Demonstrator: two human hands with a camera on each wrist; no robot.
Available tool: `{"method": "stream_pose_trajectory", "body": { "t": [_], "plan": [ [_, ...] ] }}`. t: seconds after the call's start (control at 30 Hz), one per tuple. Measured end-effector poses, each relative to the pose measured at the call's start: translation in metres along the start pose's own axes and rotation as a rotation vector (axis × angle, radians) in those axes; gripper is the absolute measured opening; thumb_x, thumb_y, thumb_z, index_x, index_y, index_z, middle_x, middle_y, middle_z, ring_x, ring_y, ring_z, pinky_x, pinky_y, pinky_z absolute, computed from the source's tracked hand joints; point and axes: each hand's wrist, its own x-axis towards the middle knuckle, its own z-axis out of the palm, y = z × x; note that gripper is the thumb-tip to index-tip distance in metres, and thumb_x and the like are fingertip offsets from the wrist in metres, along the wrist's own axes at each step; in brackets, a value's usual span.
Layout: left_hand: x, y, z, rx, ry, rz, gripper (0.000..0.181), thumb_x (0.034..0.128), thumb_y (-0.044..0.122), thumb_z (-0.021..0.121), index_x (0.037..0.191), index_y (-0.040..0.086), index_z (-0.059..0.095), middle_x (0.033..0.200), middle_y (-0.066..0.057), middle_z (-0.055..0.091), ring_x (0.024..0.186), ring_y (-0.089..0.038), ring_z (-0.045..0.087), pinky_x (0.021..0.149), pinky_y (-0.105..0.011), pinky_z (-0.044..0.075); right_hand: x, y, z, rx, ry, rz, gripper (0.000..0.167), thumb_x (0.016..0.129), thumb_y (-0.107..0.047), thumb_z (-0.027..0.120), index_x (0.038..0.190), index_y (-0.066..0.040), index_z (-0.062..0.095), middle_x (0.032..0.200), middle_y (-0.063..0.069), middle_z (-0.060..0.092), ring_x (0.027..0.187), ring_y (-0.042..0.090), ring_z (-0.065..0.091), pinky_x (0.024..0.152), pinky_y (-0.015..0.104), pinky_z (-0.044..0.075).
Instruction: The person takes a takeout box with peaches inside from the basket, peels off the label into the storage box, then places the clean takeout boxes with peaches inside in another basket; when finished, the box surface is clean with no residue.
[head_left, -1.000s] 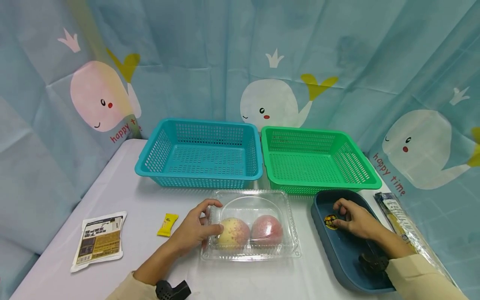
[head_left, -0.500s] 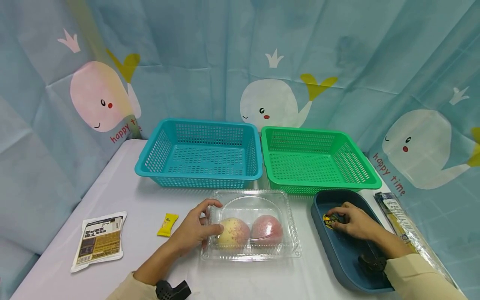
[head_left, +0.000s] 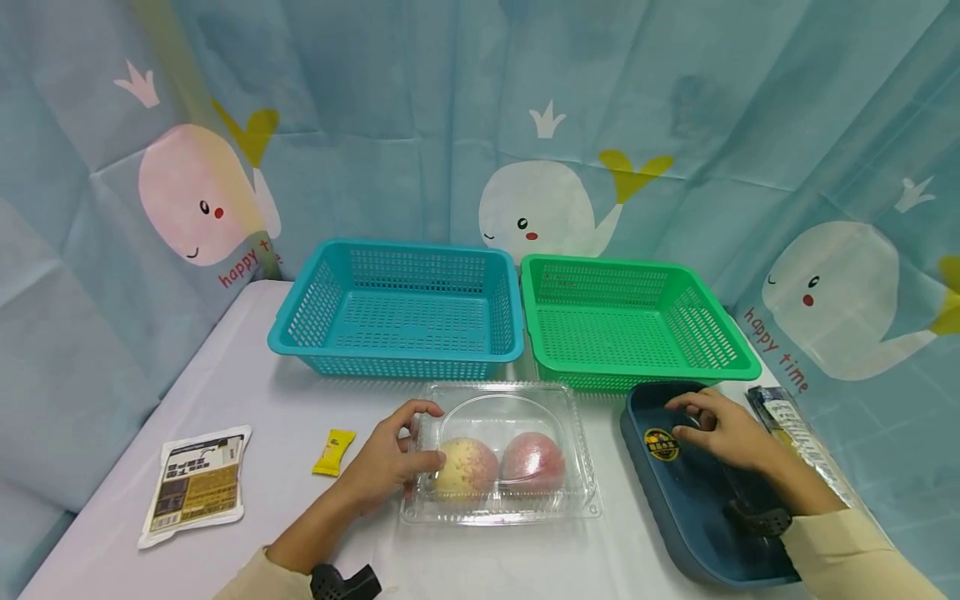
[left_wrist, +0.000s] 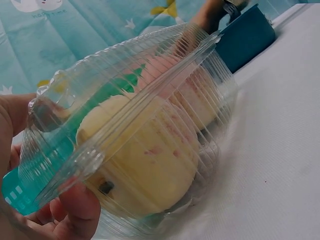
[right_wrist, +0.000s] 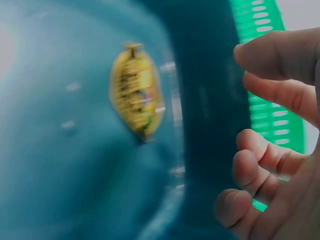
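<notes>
My left hand [head_left: 390,454] grips the left end of a clear plastic clamshell box [head_left: 498,510], thumb at the front. Inside sit two round, peach-like fruits, a yellow-and-pink one [head_left: 467,468] and a pinker one [head_left: 533,462]. In the left wrist view the box [left_wrist: 150,105] has its lid down. Over the dark blue tray [head_left: 693,525] hovers my right hand [head_left: 723,429], fingers loosely bent and holding nothing. A round black-and-yellow label [head_left: 662,444] lies on the tray's inside, just left of the fingertips; the right wrist view shows this label [right_wrist: 136,92] blurred, apart from the hand.
A blue basket [head_left: 405,367] and a green basket [head_left: 652,377] stand side by side at the back. On the left lie a white-and-brown packet [head_left: 197,483] and a small yellow sachet [head_left: 333,452]. A long foil packet [head_left: 798,429] lies right of the tray.
My right hand moved left onto the label, then drew back to the right with nothing in its fingers. The label stayed in place. My left hand and the clamshell box have not moved.
</notes>
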Motion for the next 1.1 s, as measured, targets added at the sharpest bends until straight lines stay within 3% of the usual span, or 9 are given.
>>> {"method": "stream_pose_trajectory", "body": {
  "t": [0.17, 0.3, 0.5, 0.67, 0.9, 1.1],
  "plan": [
    [-0.001, 0.000, 0.000, 0.000, 0.006, 0.010, 0.053, 0.0800, 0.003, 0.073, 0.127, 0.011, 0.050, 0.102, -0.016, 0.030, 0.066, -0.021, 0.051, 0.040, -0.025, 0.040, 0.004, -0.010, -0.017, 0.029, 0.065, -0.040, 0.035, 0.083, -0.007, 0.074, 0.117, -0.004, 0.064, 0.097, 0.007, 0.053, 0.067, 0.010, 0.047, 0.054, 0.029, 0.038],
    [-0.001, 0.000, 0.000, -0.002, 0.011, 0.010, 0.053, 0.0797, 0.003, 0.073, 0.127, 0.011, 0.050, 0.102, -0.016, 0.030, 0.066, -0.020, 0.051, 0.040, -0.024, 0.039, 0.007, -0.015, -0.029, 0.058, 0.072, -0.059, 0.038, 0.084, -0.005, 0.072, 0.120, -0.004, 0.062, 0.099, 0.009, 0.055, 0.073, 0.011, 0.050, 0.056, 0.030, 0.038],
    [-0.001, 0.000, -0.001, -0.007, 0.012, 0.002, 0.054, 0.0791, 0.002, 0.073, 0.128, 0.009, 0.050, 0.101, -0.015, 0.029, 0.065, -0.020, 0.050, 0.040, -0.024, 0.038, 0.013, -0.019, -0.049, 0.035, 0.105, -0.050, 0.038, 0.087, -0.008, 0.071, 0.123, -0.005, 0.061, 0.103, 0.009, 0.054, 0.076, 0.012, 0.049, 0.062, 0.030, 0.038],
    [-0.002, 0.000, -0.002, -0.001, 0.009, -0.002, 0.056, 0.0785, 0.002, 0.074, 0.128, 0.008, 0.049, 0.100, -0.015, 0.030, 0.062, -0.018, 0.049, 0.040, -0.025, 0.040, 0.019, -0.018, -0.066, 0.035, 0.160, -0.038, 0.039, 0.087, -0.009, 0.071, 0.124, -0.003, 0.060, 0.106, 0.011, 0.052, 0.074, 0.012, 0.047, 0.057, 0.030, 0.035],
    [-0.001, 0.001, -0.001, 0.000, 0.004, -0.007, 0.056, 0.0778, 0.002, 0.075, 0.128, 0.008, 0.050, 0.101, -0.015, 0.030, 0.059, -0.016, 0.046, 0.039, -0.025, 0.041, 0.023, -0.010, -0.083, 0.021, 0.234, 0.042, 0.041, 0.089, -0.013, 0.068, 0.127, -0.003, 0.057, 0.113, 0.009, 0.047, 0.082, 0.010, 0.044, 0.056, 0.032, 0.037],
    [0.000, 0.001, -0.001, -0.007, -0.005, 0.006, 0.055, 0.0783, 0.002, 0.074, 0.127, 0.009, 0.050, 0.101, -0.016, 0.029, 0.061, -0.017, 0.047, 0.039, -0.025, 0.041, 0.023, 0.003, -0.089, 0.020, 0.279, 0.148, 0.045, 0.092, -0.021, 0.066, 0.131, -0.003, 0.054, 0.123, 0.018, 0.046, 0.089, 0.017, 0.042, 0.058, 0.039, 0.039]
  ]
}}
